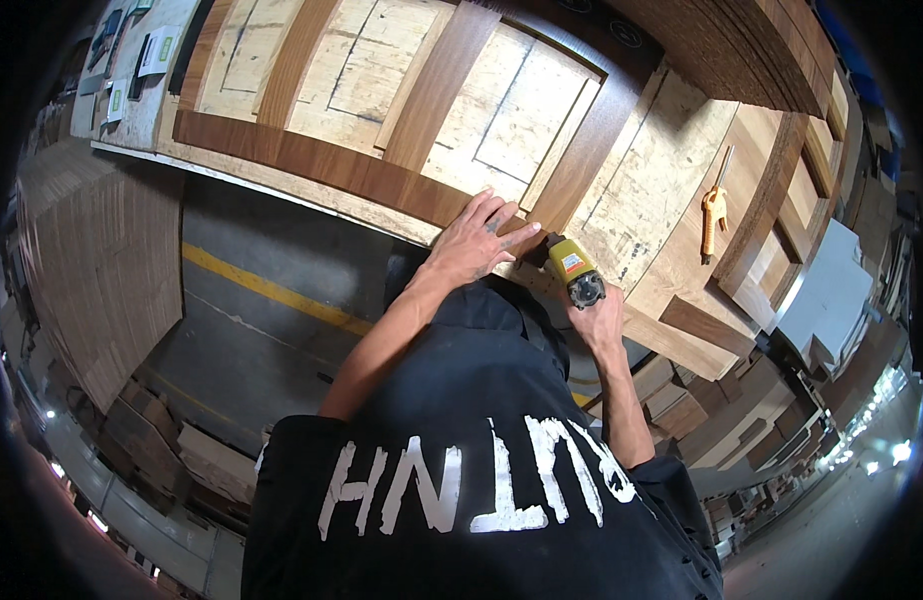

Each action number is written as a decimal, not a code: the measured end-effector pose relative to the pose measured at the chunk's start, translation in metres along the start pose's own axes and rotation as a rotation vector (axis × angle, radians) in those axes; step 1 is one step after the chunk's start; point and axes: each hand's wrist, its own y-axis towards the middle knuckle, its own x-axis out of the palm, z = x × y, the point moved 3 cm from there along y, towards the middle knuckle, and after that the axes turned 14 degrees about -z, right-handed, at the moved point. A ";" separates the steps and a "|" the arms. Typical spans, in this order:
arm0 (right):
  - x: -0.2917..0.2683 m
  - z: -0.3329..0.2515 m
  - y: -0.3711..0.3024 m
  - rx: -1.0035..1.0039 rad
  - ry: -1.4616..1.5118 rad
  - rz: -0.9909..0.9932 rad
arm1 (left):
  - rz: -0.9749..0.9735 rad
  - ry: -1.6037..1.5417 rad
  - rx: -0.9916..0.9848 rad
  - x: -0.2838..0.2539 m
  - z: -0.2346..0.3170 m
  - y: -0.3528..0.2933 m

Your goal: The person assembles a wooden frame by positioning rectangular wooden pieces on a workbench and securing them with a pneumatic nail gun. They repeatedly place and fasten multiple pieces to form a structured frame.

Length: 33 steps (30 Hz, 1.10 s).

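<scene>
A brown wooden frame [312,160] with several crosspieces lies on the light wooden workbench [642,190]. My left hand [476,240] presses on the frame's near rail by its right corner, fingers spread, holding nothing. Just right of it, my right hand [597,315] is wrapped round a yellow-green nail gun [574,268] with a dark end cap. The tool's nose meets the corner where the near rail joins the right side piece; the exact contact point is hidden under its body. Most of my right fingers are hidden behind the tool.
An orange air blow gun [715,215] lies on boards at the right. Beyond it stands another slatted wooden frame [767,215]. Stacked brown panels rise at the far right [752,50] and at the left [102,250]. Small boxes [160,50] sit at the bench's left end.
</scene>
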 end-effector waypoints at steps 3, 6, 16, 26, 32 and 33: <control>0.000 -0.002 0.001 0.028 0.001 -0.003 | 0.006 -0.005 0.005 0.001 0.000 0.000; -0.001 -0.005 0.003 0.025 -0.042 0.013 | 0.016 -0.012 0.010 0.000 0.000 -0.001; -0.005 -0.014 0.004 0.011 -0.046 -0.042 | 0.073 0.020 0.043 -0.002 -0.003 -0.001; -0.004 -0.024 0.014 -0.057 -0.050 -0.047 | 0.117 -0.075 0.072 -0.006 -0.004 -0.004; -0.004 -0.026 0.014 -0.026 -0.088 -0.047 | 0.122 -0.159 0.090 -0.005 -0.004 -0.004; -0.005 -0.028 0.014 -0.010 -0.121 -0.054 | 0.112 -0.158 0.093 -0.006 -0.004 -0.004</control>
